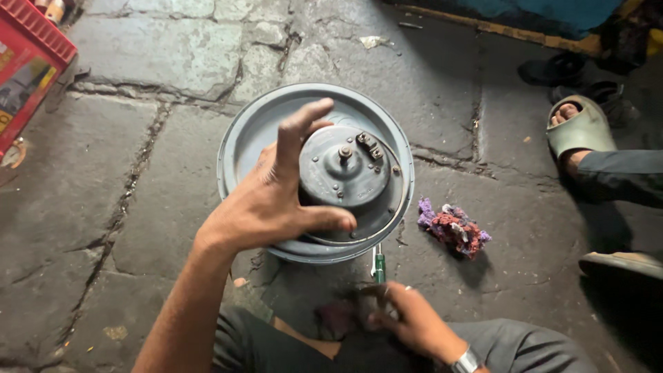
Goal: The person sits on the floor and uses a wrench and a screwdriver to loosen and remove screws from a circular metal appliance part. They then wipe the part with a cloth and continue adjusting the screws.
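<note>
Packaging and labels, placed relative to the round grey motor housing at centre:

1. Red plastic crate, far upper left of the housing, cut off by the frame edge. Ribbed, slatted red rim; tilted.
2. Printed label on the crate's side wall: rectangular panel, yellow and dark patches on red. Only partly in view.

No screens or signs visible.
</note>
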